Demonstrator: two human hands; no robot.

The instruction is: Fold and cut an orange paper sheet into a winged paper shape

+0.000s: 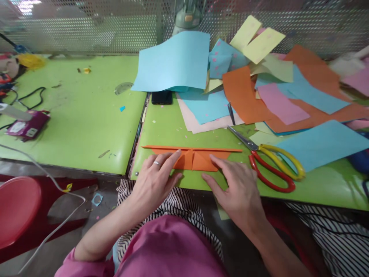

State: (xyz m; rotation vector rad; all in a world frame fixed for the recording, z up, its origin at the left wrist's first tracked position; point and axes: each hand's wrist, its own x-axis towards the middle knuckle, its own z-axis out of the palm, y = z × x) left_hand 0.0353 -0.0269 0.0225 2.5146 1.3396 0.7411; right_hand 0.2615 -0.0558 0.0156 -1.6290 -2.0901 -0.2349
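A folded piece of orange paper (192,161) lies flat near the table's front edge, with a long narrow strip along its far side and a seam down the middle. My left hand (157,175), wearing a ring, rests on its left part with fingers stretched out. On the right end, my right hand (233,184) touches the paper with its index finger, thumb apart from it. Close to the right of that hand are scissors (253,146) with one red and one yellow handle, their blades slightly apart.
Loose coloured sheets cover the back right, including a large blue sheet (175,61) and orange paper (245,92). A black phone (162,97) lies partly under the blue sheet. A purple power adapter (27,125) sits at left. A red stool (17,211) stands below the table.
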